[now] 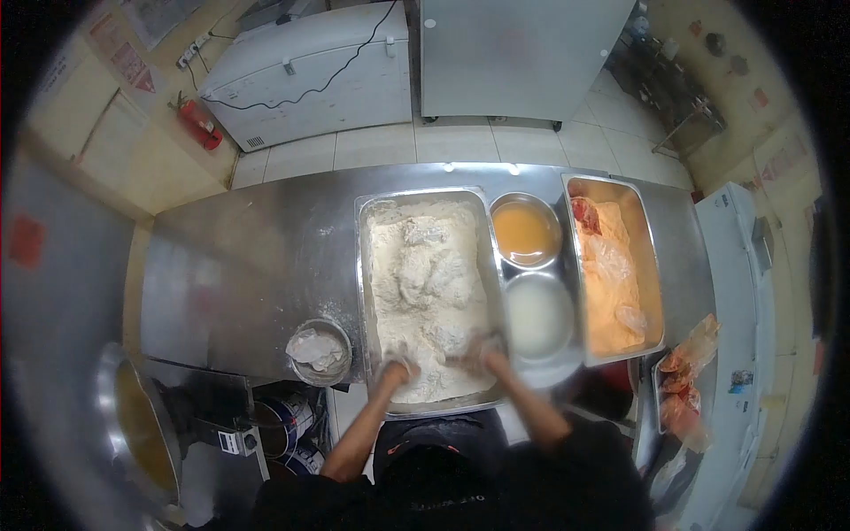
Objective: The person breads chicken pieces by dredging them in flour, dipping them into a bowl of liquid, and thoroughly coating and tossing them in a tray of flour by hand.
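Observation:
A deep metal tray (362, 292) holds white flour (390, 310) with several flour-coated lumps in it, perhaps pieces of meat. My left hand (398, 366) is down in the flour at the tray's near left, its fingers partly buried. Toward the near right side, my right hand (483, 350) reaches into the same tray, smeared by motion. Between the hands, nearer the right one, lies a coated lump (447, 335). Whether either hand grips anything is hidden by flour and blur.
Right of the tray stand a bowl of orange liquid (524, 230), a bowl of whitish liquid (537, 314) and a pan of orange powder (611, 292) with plastic bags. A small floury bowl (320, 352) sits left. A large round pan (137, 425) is at lower left.

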Available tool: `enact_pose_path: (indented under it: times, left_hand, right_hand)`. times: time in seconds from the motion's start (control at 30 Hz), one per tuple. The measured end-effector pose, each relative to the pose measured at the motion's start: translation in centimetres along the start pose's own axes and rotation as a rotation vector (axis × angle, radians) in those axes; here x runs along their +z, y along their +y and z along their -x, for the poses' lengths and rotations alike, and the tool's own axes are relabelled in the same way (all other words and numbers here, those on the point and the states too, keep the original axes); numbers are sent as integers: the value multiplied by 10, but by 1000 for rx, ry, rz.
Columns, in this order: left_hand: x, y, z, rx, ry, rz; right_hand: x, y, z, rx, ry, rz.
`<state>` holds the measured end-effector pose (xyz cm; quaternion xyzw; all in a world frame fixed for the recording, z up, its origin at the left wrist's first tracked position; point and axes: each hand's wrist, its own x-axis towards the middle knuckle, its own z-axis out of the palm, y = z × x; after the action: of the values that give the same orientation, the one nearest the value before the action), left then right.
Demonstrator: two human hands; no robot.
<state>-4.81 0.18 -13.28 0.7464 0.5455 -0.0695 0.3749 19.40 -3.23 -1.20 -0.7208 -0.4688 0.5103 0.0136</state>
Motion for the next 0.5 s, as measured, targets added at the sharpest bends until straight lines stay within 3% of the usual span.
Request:
enact_pose_path:
  times: [0.07, 0.13, 0.17, 0.2, 0.23, 0.27, 0.3, 0.4, 0.43, 0.5]
  left_hand:
    - [51, -10, -3, 36, 205, -171]
    - [91, -54, -34, 394, 14, -494]
    - [79, -37, -25, 394, 15, -492]
    - [66, -17, -20, 160, -107, 351]
    - [45, 9, -10, -70, -42, 1216]
    - [12, 31, -10, -142, -95, 1418]
    - [-15, 42, -10, -89, -162, 1415]
    - [-92, 57, -3, 254, -281, 1151]
    - [-105, 53, -2, 428, -257, 947]
    - [-98, 34, 3, 348, -255, 688]
  right_hand:
    - [40, -5, 38, 71, 227, 27]
    - [52, -11, 39, 102, 338, 46]
    - [55, -12, 30, 168, 292, -243]
    - [57, -11, 23, 233, 243, -534]
    - [52, -14, 28, 234, 248, -536]
    - [41, -22, 37, 25, 155, -927]
    - [30, -29, 40, -199, 48, -1304]
    - [5, -16, 26, -237, 63, -1253]
    - [-1, -5, 22, -266, 80, -1133]
    - [-6, 20, 12, -234, 164, -624]
